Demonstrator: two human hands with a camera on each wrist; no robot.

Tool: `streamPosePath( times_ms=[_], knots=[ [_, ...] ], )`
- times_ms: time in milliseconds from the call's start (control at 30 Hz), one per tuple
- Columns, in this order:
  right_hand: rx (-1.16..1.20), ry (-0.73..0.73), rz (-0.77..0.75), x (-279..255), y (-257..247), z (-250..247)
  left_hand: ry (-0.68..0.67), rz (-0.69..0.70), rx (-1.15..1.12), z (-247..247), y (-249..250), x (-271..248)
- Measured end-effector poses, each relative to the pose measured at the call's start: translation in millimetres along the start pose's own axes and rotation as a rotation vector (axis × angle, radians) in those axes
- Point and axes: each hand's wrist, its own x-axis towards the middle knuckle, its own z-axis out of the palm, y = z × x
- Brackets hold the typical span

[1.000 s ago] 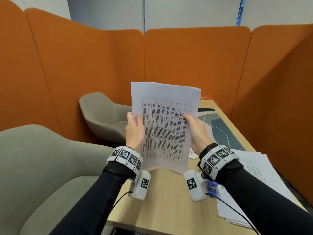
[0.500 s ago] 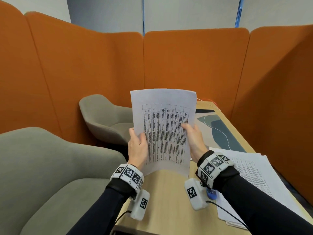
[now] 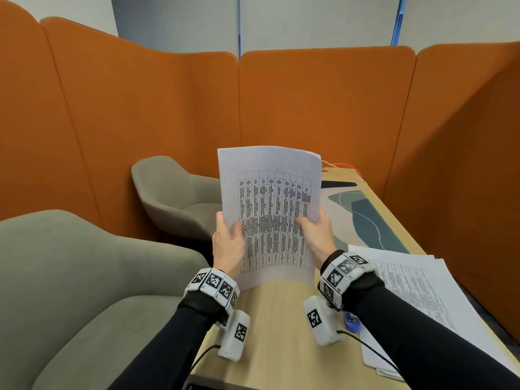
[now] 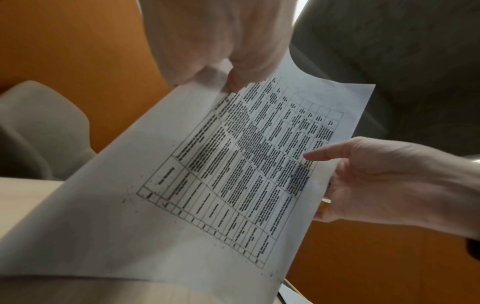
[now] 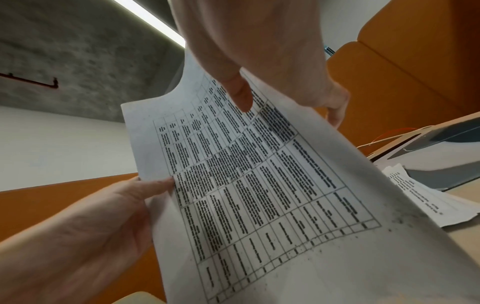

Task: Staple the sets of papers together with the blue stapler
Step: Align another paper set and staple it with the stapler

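Both your hands, left [image 3: 228,243] and right [image 3: 316,235], pinch the upright papers [image 3: 270,209]. The stapler [image 3: 351,322] lies near, under your right wrist, on the bench [image 3: 281,333].

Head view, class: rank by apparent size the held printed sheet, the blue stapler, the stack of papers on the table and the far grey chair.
1. Stack of papers, though nearness may flatter it
2. Held printed sheet and far grey chair, too alike to rank
3. Blue stapler, mostly hidden behind the right wrist

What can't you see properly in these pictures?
- Blue stapler: head view, mostly hidden behind the right wrist camera.
- Words on the held papers: too small and blurry in every view.
- Paper stack: its near edge is covered by the right sleeve.
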Motion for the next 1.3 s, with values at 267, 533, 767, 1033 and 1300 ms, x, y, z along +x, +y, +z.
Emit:
streamPosePath(
  times_ms=[267,533,767,1033,1300],
  knots=[
    [-0.192,-0.050,-0.024,-11.6,-14.0,-13.7,-0.074,-0.010,-0.106,-15.5,-0.7,-6.6],
    [-0.320,-0.288,0.331,-35.4,21.7,-51.7,-0.517,-0.249,0.054,-32.0,-27.4,-23.3],
    [-0.357,-0.302,0.513,-63.4,63.0,-65.0,-0.503,-0.437,-0.030,-39.4,-35.5,-5.7],
    [-0.402,-0.343,0.632,-69.8,64.5,-62.9,-0.482,-0.546,-0.054,-43.9,-51.2,2.0],
    [-1.115,-0.201,0.149,-46.3,33.0,-82.2,-0.471,-0.533,0.040,-43.3,-60.3,1.0]
  ],
)
